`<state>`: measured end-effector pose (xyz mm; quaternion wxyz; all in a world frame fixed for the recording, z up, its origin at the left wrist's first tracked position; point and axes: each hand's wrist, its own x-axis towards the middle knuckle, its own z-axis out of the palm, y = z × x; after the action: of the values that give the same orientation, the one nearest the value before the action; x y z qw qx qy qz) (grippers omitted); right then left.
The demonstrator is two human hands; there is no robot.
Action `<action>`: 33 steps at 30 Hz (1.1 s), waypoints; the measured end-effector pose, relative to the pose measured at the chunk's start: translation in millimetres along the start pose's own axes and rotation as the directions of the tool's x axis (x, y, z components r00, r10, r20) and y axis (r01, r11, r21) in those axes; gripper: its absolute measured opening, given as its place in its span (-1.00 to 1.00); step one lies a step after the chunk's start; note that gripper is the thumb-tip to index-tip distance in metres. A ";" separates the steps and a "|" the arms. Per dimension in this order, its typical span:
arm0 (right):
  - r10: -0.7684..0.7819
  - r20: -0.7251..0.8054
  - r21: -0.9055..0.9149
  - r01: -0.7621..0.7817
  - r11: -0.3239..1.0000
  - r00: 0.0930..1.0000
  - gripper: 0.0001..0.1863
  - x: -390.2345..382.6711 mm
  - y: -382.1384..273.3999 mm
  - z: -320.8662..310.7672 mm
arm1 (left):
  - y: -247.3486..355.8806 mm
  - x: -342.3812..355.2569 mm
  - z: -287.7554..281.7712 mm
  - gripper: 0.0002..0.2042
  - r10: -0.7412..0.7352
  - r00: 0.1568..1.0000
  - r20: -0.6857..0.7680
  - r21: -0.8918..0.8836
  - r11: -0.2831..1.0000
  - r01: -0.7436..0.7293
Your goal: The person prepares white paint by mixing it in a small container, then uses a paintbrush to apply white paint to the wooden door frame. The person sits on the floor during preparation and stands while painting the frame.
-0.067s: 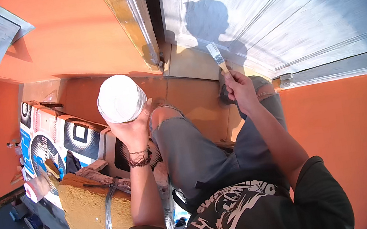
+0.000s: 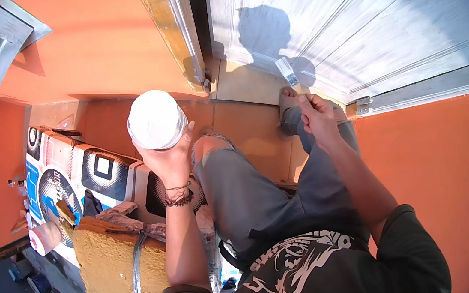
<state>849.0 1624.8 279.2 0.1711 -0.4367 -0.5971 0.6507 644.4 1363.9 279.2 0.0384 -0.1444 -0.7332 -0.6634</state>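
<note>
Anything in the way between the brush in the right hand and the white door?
Nothing visible. The paintbrush in the right hand shows directly against the lower edge of the white door; only a shadow falls there. How far apart they are in depth, I can't tell.

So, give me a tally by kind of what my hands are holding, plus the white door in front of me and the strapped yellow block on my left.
Brush, in the right hand: 1
Tub, in the left hand: 1
Door: 1
Block: 1
Total: 4
</note>
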 end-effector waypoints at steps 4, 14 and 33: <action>-0.200 -0.255 -0.605 0.005 0.796 0.946 -0.58 -87.2 -20.0 -59.3 | 11.9 3.8 6.1 -0.05 -0.019 0.995 -0.103 0.135 0.990 0.033; -0.490 -0.014 -0.815 0.274 0.511 0.872 -0.66 -130.7 27.5 -85.5 | 10.9 9.3 -4.8 -0.08 -0.089 0.985 -0.151 0.028 0.995 0.094; -0.509 0.124 -0.632 0.464 0.621 0.852 -0.77 -150.1 12.5 -18.7 | 38.3 15.4 -1.9 -0.09 -0.072 0.990 -0.119 -0.020 0.997 0.070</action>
<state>951.2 1521.9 324.0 0.2008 -0.3116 -0.8715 0.3210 639.6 1367.5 320.0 0.0574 -0.0785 -0.7289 -0.6777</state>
